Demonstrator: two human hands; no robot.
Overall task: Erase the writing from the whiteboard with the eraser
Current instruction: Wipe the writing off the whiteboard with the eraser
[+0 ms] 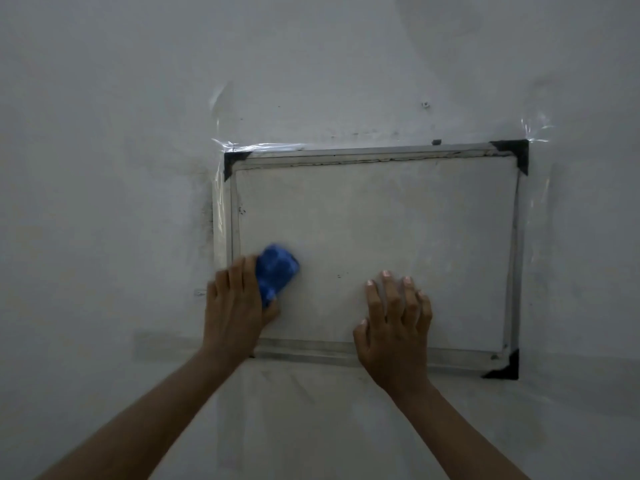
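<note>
A small whiteboard with a metal frame and black corner caps is fixed flat against a pale wall. Its surface looks grey-white with only a few tiny dark specks; I see no clear writing on it. My left hand grips a blue eraser and holds it against the board's lower left area, near the frame. My right hand lies flat on the lower middle of the board, fingers straight and spread, palm over the bottom frame.
Clear tape holds the board's top edge and sides to the wall. Dark smudges mark the wall left of the frame. A small screw sits in the wall above the board.
</note>
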